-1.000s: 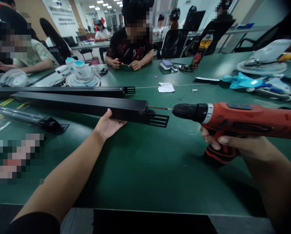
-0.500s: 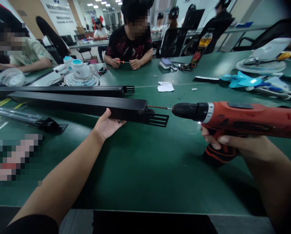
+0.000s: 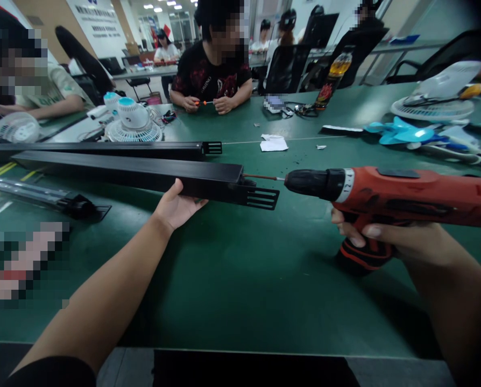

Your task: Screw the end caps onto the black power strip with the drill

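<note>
My left hand (image 3: 179,208) is wrapped under the near end of a long black rectangular housing (image 3: 143,169), thumb on its front face and fingers beneath. A slotted black bracket (image 3: 263,198) sticks out from the housing's right end. In my right hand (image 3: 369,234) is a red and black cordless drill (image 3: 418,191), gripped by its handle and pointing left. From its chuck (image 3: 307,181) a long thin screwdriver bit (image 3: 262,177) reaches to the end of the housing. Where the bit's tip meets the housing is hidden.
Behind lies a second black housing (image 3: 176,148); another (image 3: 63,198) lies at left. White fan parts (image 3: 133,115) and blue fan blades (image 3: 402,131) lie on the green table (image 3: 240,290). Across it, a person (image 3: 212,64) holds a small orange-handled screwdriver (image 3: 202,102). A drink bottle (image 3: 332,80) stands behind.
Both hands, the housing and the drill keep nearly the same position. The drill's collar ring has numbers facing me now, and the person opposite has shifted slightly.
</note>
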`<state>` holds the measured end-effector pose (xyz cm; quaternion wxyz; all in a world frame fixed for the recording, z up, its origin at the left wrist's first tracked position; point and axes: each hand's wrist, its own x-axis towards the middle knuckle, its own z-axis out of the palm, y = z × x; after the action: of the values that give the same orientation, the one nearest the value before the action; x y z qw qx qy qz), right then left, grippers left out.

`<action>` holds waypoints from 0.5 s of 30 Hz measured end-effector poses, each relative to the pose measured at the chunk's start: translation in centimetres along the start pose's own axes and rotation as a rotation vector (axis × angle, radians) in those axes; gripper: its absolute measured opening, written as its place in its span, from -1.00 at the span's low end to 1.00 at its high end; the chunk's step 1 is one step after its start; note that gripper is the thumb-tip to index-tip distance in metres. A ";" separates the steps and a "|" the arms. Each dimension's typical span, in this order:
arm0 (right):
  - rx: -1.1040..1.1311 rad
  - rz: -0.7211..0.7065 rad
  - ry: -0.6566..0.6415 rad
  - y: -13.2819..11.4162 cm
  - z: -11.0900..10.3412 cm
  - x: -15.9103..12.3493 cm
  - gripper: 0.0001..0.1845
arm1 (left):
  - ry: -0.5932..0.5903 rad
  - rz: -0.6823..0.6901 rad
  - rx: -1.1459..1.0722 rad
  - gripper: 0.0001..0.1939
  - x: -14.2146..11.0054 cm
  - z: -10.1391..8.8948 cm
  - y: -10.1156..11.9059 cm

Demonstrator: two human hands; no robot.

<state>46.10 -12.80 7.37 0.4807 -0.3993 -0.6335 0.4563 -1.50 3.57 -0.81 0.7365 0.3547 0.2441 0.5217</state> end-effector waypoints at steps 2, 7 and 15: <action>-0.009 -0.005 0.013 -0.1 0.0 0.1 -0.58 | 0.008 0.008 0.003 -0.35 0.0 0.0 0.0; -0.036 0.024 0.036 -0.2 0.0 0.0 -0.53 | -0.004 -0.004 0.006 -0.37 0.0 -0.1 0.1; -0.014 0.029 0.028 -0.4 0.2 0.0 -0.56 | 0.008 0.003 0.008 -0.40 -0.1 0.1 0.1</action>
<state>45.86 -12.93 7.75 0.4801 -0.4182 -0.6240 0.4531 -1.54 3.52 -0.64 0.7334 0.3559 0.2485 0.5232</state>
